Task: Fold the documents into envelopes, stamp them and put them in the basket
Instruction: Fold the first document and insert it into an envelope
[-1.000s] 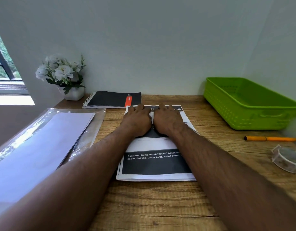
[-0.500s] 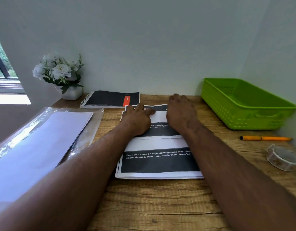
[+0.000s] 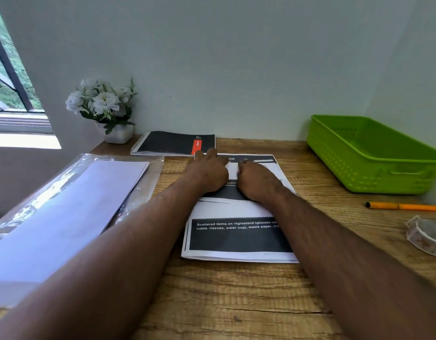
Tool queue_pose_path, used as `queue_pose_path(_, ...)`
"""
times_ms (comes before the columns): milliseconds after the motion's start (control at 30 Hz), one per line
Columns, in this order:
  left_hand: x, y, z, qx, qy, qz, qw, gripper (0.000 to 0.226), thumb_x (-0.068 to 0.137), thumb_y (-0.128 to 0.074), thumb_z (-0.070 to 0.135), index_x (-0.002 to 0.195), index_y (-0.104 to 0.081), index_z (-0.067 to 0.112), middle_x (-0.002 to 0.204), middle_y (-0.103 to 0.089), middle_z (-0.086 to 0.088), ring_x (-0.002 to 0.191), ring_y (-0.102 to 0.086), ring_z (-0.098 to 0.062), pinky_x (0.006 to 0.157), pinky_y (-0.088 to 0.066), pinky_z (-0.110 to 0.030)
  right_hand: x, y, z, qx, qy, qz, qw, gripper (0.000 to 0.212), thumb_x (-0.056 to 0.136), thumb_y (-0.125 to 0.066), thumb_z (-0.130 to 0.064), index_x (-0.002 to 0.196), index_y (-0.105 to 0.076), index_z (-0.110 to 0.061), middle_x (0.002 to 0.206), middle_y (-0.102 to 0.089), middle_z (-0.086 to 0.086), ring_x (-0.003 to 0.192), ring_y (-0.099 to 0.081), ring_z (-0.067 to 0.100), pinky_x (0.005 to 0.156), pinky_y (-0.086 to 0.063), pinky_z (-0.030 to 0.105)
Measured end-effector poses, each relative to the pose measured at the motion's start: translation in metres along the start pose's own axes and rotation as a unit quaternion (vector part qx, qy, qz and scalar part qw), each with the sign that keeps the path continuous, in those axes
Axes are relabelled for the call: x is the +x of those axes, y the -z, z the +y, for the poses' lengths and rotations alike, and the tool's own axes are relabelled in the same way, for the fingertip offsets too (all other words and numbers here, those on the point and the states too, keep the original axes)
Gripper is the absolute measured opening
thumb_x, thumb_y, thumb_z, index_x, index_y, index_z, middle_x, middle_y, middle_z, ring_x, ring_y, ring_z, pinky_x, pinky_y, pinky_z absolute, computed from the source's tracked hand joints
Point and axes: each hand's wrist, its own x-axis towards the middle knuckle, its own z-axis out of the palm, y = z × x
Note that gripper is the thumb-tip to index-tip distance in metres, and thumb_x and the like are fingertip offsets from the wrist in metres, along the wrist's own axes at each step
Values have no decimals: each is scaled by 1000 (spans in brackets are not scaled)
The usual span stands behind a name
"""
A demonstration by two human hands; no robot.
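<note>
A stack of printed documents [image 3: 236, 238] with black blocks and white text lies in the middle of the wooden desk [image 3: 224, 303]. Its top sheet is folded over near the far end. My left hand [image 3: 207, 174] and my right hand [image 3: 257, 181] lie palm down side by side on that folded part, fingers flat and pressing the paper. White envelopes in a clear plastic sleeve [image 3: 65, 214] lie at the left. The green basket [image 3: 369, 163] stands at the far right and looks empty.
A black spiral notebook [image 3: 174, 143] lies against the back wall, with a white pot of flowers [image 3: 106, 111] to its left. An orange pen [image 3: 403, 206] and a roll of clear tape [image 3: 426, 238] lie at the right, in front of the basket.
My right hand, which had slid out to the paper's far right edge, has come back beside my left hand. Both hands still press the folded sheet.
</note>
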Motion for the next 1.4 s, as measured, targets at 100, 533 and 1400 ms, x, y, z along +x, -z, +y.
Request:
queue_pose_path(100,-5,5,-18,-11,9,-4,1000,48,89,-39,20,136,-47,25,138,-39,-11,123,-36,-39,105,-34,-50,1,-2,1,1,-4,-6,1000,38,90,-39,-13,122,-51,3,134,-50,20,124,-46,33,107,-35,44)
queue_pose_path(533,-9,13,-5,43,-16,106,993,56,90,-43,62,129,-57,24,133,-48,-9,125,-42,-30,103,-32,-47,2,11,19,70,10,5,997,25,97,-42,-20,73,-49,-18,99,-63,9,96,-59,28,69,-32,27)
queue_pose_path(1400,-18,27,-11,-76,-44,253,963,29,81,-69,45,105,-64,30,106,-61,4,109,-48,-22,87,-25,-39,6,28,38,43,57,169,983,51,81,-68,-32,130,-55,-35,127,-56,-6,126,-43,16,107,-19,43)
